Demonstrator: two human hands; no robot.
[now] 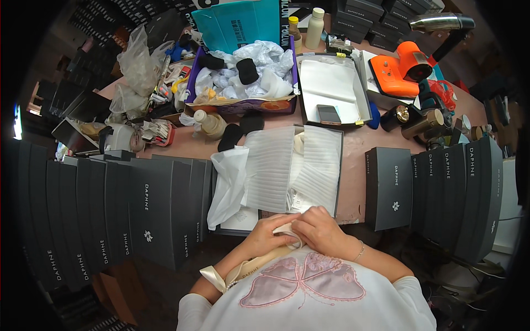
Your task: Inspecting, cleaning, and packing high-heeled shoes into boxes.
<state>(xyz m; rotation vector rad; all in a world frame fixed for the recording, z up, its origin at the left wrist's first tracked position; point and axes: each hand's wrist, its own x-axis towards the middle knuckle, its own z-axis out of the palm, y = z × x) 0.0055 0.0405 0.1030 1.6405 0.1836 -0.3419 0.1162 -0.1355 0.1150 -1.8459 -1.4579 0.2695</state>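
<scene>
1. While the left hand and right hand close around a cream shoe, its bow-trimmed end lies nearer the body.
2. Just beyond the hands, ribbed foam sheets lie spread.
3. Grey shoeboxes flank both sides.

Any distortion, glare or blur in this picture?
Head view: fisheye distortion tilts the gray boxes near the rim, and the corners go black; head view: a bright patch blows out at far left; head view: left hand and right hand look fairly sharp.
</scene>
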